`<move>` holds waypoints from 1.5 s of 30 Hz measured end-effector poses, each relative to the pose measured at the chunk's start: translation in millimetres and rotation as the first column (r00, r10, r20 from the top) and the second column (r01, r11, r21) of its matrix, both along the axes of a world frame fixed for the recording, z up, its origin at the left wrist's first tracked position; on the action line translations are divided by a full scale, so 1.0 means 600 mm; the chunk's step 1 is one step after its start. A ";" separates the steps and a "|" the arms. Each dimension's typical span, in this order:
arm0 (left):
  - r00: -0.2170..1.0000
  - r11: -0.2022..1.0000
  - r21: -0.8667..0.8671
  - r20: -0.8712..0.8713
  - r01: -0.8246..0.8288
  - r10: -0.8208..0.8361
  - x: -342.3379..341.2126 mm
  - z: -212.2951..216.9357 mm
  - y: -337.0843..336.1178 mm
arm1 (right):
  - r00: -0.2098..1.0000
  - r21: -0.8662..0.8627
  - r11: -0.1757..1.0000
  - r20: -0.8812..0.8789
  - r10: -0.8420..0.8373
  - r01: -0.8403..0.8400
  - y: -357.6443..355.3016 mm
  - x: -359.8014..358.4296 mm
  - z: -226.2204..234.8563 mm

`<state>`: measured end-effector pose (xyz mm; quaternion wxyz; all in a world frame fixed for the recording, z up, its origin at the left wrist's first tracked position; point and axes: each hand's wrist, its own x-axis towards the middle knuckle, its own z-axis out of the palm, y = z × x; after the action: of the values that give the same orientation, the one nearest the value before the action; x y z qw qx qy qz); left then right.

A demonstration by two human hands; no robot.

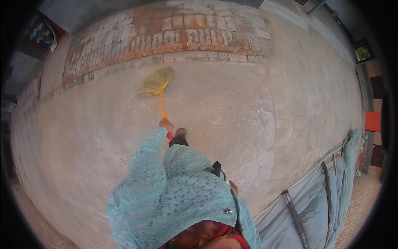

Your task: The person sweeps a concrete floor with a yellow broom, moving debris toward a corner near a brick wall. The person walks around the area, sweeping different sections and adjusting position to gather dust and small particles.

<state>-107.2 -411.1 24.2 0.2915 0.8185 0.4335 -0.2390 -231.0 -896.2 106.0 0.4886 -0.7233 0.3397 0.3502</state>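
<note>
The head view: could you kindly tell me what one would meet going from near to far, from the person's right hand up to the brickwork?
Right hand, only partly showing → left hand → pale broom bristles → brickwork.

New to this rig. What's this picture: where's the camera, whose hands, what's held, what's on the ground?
No machine: a person's bare hands, seen from a fisheye camera on the head, looking down, so straight edges bend. The left hand grips a broom by its handle. What seems to be the right hand is mostly hidden; its grip can't be told. Ahead on the grey floor are bricks; lower right, dark poles lie on a bluish sheet.
</note>
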 end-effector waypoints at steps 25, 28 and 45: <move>0.968 0.932 -0.346 0.177 -0.108 0.177 -0.101 0.228 -0.030 | 0.989 0.137 0.981 0.022 -0.144 0.140 0.001 -0.018 -0.067; 0.938 0.838 -0.465 0.046 -0.285 0.345 -0.089 0.187 -0.016 | 0.991 0.115 0.985 0.013 -0.132 0.130 -0.008 -0.033 -0.079; 0.993 0.520 -0.850 0.114 0.088 0.017 0.073 0.194 -0.222 | 0.986 0.102 0.981 -0.020 -0.166 0.167 0.023 0.011 0.031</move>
<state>-63.1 -544.1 140.9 0.6728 0.5911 0.2277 -0.3823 -224.4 -882.4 124.7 0.5509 -0.6643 0.3831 0.3293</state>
